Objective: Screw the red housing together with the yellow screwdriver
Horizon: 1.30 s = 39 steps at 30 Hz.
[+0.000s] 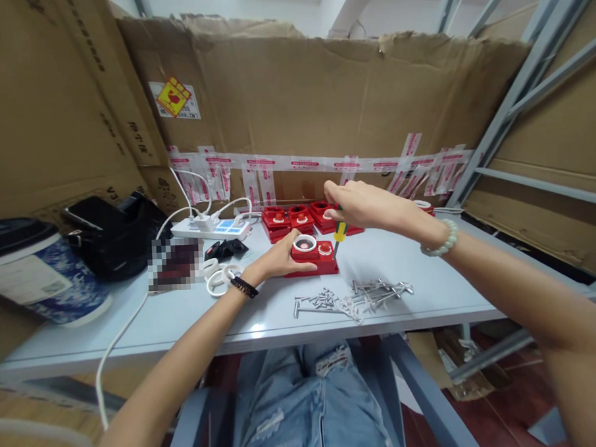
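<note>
A red plastic part [315, 257] with a white ring and a round button lies flat on the pale blue table [193, 317]. My left hand [278, 257] grips its left side, fingers closed around the edge. My right hand [359, 204] is closed around a screwdriver [339, 235] with a yellow and green handle, held upright with its tip down on the right end of the red part. A pile of metal screws and bolts [353, 297] lies just in front of the part.
More red parts [298, 220] stand in a row behind. A white power strip [212, 228] with cables, a black bag [118, 234], a blue-and-white cup [38, 271], scissors [219, 278] and cardboard walls [322, 104] surround the table. A metal shelf frame [523, 69] rises at right.
</note>
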{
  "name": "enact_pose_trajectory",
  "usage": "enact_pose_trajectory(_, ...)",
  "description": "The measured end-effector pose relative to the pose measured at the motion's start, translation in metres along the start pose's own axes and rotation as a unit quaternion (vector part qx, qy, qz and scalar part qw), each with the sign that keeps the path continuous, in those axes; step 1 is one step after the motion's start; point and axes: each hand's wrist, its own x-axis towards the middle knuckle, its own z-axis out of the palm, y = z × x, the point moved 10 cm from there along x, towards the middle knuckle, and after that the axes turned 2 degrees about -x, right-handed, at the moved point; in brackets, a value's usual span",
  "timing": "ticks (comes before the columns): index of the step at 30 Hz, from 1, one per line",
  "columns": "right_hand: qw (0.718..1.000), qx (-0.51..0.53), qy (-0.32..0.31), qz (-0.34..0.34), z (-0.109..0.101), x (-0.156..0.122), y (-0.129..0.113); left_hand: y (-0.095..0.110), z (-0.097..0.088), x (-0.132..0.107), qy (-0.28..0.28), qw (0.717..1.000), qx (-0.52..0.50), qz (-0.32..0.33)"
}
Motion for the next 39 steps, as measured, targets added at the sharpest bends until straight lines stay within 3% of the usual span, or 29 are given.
enact_pose_trajectory(2, 0.995, 0.064, -0.019, -0.073, 0.0, -0.003, -0.012, 0.0, 0.0, 0.0, -0.001, 1.0, 0.002, 0.004)
enact_pose_trajectory(4, 0.989, 0.098, -0.043, -0.104, 0.0, -0.007, -0.019, 0.001, 0.0, 0.0, -0.001, 1.0, 0.0, 0.007)
enact_pose_trajectory(6, 0.993, 0.08, -0.048, -0.072, 0.002, -0.007, -0.015, 0.002, 0.0, 0.0, -0.001, 1.0, -0.004, 0.008)
enact_pose_trajectory(10, 0.999, 0.003, 0.02, 0.03, -0.004, -0.002, 0.005, 0.003, -0.001, 0.0, 0.003, 1.0, -0.006, 0.004)
enact_pose_trajectory(12, 0.999, 0.023, 0.03, 0.024, -0.003, -0.001, 0.008, 0.003, -0.001, 0.0, 0.0, 1.0, -0.007, 0.0)
enact_pose_trajectory(16, 0.994, 0.104, -0.027, -0.029, 0.004, -0.005, 0.006, 0.002, 0.0, 0.0, -0.004, 1.0, -0.003, -0.003)
enact_pose_trajectory(21, 0.997, 0.082, 0.002, 0.015, 0.002, -0.009, 0.016, 0.002, -0.001, 0.0, 0.001, 1.0, -0.007, -0.003)
enact_pose_trajectory(26, 0.989, 0.148, -0.02, -0.016, 0.007, -0.009, 0.008, 0.003, 0.001, 0.0, -0.007, 1.0, -0.016, 0.003)
enact_pose_trajectory(32, 0.997, 0.049, 0.032, 0.057, 0.001, -0.009, 0.02, 0.004, 0.0, 0.001, -0.006, 1.0, -0.007, 0.0)
enact_pose_trajectory(36, 0.994, 0.101, 0.025, 0.021, 0.001, -0.008, 0.012, 0.004, 0.0, 0.001, -0.013, 1.0, -0.018, -0.005)
enact_pose_trajectory(39, 0.996, 0.084, 0.016, 0.036, 0.004, -0.008, 0.016, 0.002, -0.001, 0.001, -0.008, 1.0, -0.028, -0.008)
